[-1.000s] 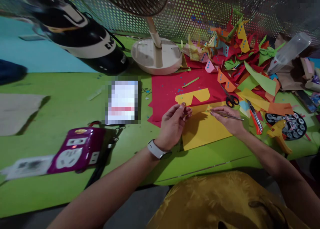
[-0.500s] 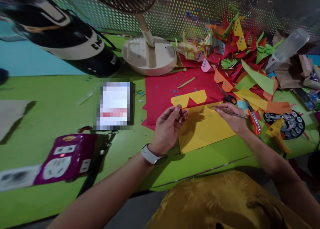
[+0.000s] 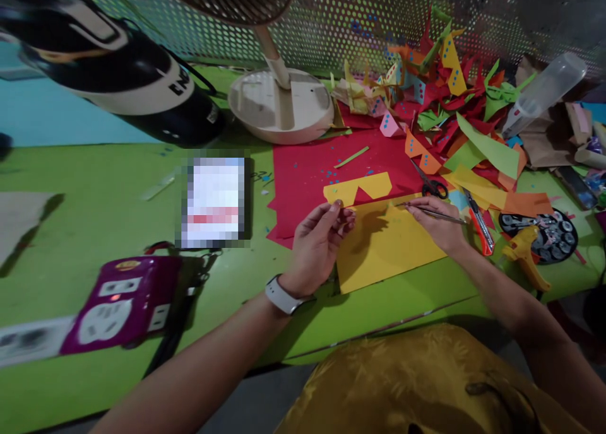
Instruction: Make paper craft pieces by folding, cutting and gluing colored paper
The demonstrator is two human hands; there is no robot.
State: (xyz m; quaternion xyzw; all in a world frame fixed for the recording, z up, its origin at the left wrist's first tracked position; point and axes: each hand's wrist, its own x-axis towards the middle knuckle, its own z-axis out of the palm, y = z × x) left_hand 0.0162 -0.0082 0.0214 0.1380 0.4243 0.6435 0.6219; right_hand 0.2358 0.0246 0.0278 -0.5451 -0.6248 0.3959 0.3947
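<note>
My left hand (image 3: 318,241) is closed, thumb against the forefinger, above the left edge of a yellow sheet (image 3: 398,251). What the pinch holds, if anything, is too small to make out. In my right hand (image 3: 438,222) is a pair of slim metal tweezers (image 3: 447,216), their tip pointing left over the sheet's upper part. A cut yellow paper strip (image 3: 358,185) with a notch lies just beyond, on red paper (image 3: 303,169) sprinkled with small blue dots.
Scissors (image 3: 434,187), a red box cutter (image 3: 480,222) and a yellow glue gun (image 3: 523,251) lie to the right. Colourful paper pieces (image 3: 426,99) are heaped behind. A fan base (image 3: 284,122), black bottle (image 3: 137,81), blurred-out screen (image 3: 215,194) and purple power socket (image 3: 127,295) stand left.
Both hands stay in nearly the same place. The tweezers' tip has barely shifted, and the view has moved slightly.
</note>
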